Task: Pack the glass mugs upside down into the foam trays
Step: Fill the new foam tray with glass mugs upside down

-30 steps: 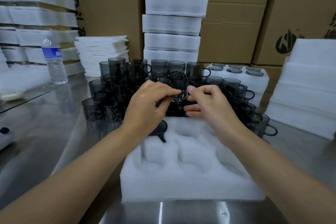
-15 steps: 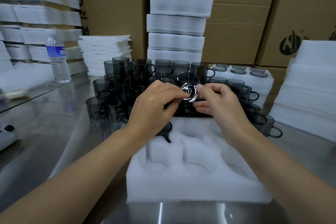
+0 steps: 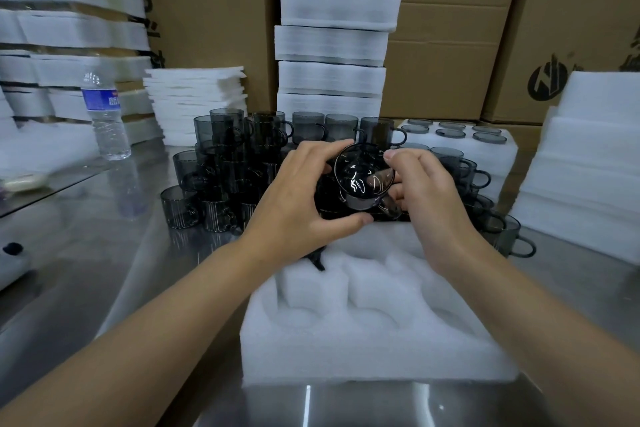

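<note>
Smoky grey glass all over this bench, lol. The person's got one mug point(image 3: 363, 180) up between both hands, tipped on its side so the open mouth faces back at them. It's hanging over the far edge of the white foam tray point(image 3: 374, 350), just in front of the big pile of mugs point(image 3: 221, 163). Left hand point(image 3: 298, 198) is curled round the left side, thumb underneath and fingers over the top of the rim. Right hand point(image 3: 426, 191) grips the right side, and you can see a fingertip through the glass. The tray sits on the steel table point(image 3: 104, 253) right in front of them, and a dark handle point(image 3: 317, 262) pokes out at its far-left pocket, the rest hidden under the left hand. Back right there's a second tray point(image 3: 485, 152) with mug bottoms showing on top. Water bottle point(image 3: 105, 114) off to the left, tall foam stack point(image 3: 332, 45) and cardboard boxes point(image 3: 450, 45) behind.
</note>
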Action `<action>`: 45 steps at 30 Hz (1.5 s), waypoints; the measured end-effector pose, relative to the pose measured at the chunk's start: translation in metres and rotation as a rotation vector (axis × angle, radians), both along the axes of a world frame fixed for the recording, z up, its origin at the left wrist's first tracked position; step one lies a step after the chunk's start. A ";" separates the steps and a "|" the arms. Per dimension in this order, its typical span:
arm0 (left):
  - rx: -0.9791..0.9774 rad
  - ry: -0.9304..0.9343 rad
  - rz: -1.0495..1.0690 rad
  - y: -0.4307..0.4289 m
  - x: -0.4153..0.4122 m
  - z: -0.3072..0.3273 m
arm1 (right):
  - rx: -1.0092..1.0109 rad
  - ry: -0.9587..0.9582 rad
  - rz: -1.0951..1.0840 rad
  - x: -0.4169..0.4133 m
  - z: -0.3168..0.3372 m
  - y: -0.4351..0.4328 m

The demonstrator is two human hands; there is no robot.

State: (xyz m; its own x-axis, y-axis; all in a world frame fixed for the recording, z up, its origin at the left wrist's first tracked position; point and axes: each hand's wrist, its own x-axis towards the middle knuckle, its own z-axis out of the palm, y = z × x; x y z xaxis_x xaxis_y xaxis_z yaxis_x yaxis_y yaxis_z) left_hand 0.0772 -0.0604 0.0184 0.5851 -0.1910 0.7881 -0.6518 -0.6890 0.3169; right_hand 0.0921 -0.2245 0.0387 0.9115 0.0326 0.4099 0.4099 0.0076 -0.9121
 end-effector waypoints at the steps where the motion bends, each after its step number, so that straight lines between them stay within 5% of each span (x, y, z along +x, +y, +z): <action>1: -0.001 -0.001 -0.004 0.000 0.000 0.000 | 0.001 -0.008 0.001 -0.001 0.000 0.000; 45: -0.004 0.040 -0.006 0.000 -0.001 -0.001 | -0.084 0.046 0.051 -0.004 0.002 0.003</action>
